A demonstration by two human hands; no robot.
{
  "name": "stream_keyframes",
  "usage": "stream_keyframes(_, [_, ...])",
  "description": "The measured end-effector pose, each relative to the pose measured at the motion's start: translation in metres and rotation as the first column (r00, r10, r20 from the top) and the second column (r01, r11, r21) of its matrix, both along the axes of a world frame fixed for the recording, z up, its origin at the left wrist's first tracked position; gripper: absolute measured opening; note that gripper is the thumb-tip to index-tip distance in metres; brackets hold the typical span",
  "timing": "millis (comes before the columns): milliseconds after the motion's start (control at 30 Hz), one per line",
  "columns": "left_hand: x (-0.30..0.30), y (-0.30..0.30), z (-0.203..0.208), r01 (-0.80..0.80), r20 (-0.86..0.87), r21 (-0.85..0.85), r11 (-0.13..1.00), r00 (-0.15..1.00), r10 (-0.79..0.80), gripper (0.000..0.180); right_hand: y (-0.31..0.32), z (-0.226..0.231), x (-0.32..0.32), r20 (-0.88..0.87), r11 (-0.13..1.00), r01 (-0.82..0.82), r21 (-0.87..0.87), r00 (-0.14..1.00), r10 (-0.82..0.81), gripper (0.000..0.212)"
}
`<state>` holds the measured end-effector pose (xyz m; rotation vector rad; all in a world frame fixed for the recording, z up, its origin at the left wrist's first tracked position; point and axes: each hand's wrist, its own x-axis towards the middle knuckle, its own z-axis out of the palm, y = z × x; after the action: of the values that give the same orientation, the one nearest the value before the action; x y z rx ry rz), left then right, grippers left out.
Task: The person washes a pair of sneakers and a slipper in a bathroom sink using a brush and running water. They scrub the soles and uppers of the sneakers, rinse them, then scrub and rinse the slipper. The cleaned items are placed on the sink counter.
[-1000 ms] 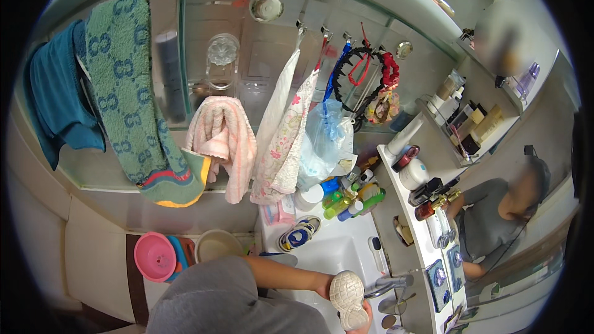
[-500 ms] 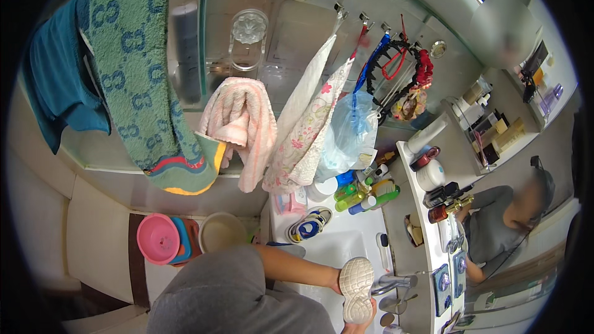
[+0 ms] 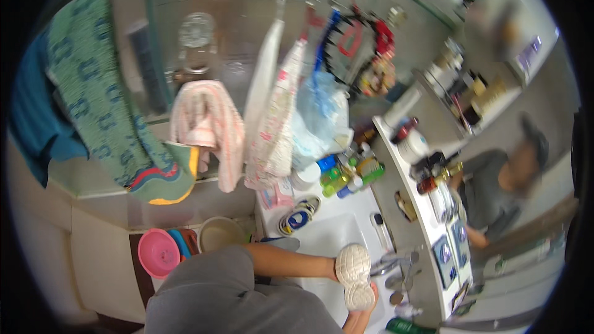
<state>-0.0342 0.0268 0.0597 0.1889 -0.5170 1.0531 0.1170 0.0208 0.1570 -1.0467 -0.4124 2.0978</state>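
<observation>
shoe (image 3: 354,267): above sink (image 3: 336,233), sole up | left hand (image 3: 335,271): mostly hidden, cannot tell grip | right hand (image 3: 367,313): curled around near end | advice: support both ends firmly

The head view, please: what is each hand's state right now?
Left hand: at a white, grooved-soled shoe; fingers hidden, grip cannot be told.
Right hand: closed, holding that shoe.

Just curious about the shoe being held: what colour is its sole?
The sole is off-white; it shows best in the head view.
</observation>
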Motion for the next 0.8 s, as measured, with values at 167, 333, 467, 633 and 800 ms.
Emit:
stream_keyframes(167, [0.000,0.013,-0.083,-0.086,-0.075,-0.031,0.996,0.994,0.083,0.041,-0.006,-0.025,0.013,-0.070,0.998,-0.025,0.062,0.997,0.029,0.028])
stream_keyframes(333, [0.005,-0.020,-0.042,-0.373,-0.756,0.561,0.739,0.134,0.641,0.031,-0.024,-0.018,0.020,0.113,0.988,0.028,0.150,0.993,-0.045,0.028])
stream_keyframes(467, [0.005,-0.024,-0.029,-0.298,-0.746,0.655,0.695,-0.103,0.658,0.026,-0.026,-0.015,0.020,0.056,0.993,0.034,0.115,0.998,-0.041,0.030])
stream_keyframes(633, [0.000,-0.023,-0.028,-0.226,-0.713,0.697,0.681,-0.122,0.690,0.031,-0.027,-0.015,0.020,0.010,0.993,0.056,0.106,0.998,-0.058,0.033])
stream_keyframes(800, [-0.013,-0.023,-0.014,0.211,-0.228,0.901,0.380,-0.514,0.827,0.036,-0.027,-0.022,0.019,-0.002,0.992,0.122,-0.001,0.992,-0.122,0.029])
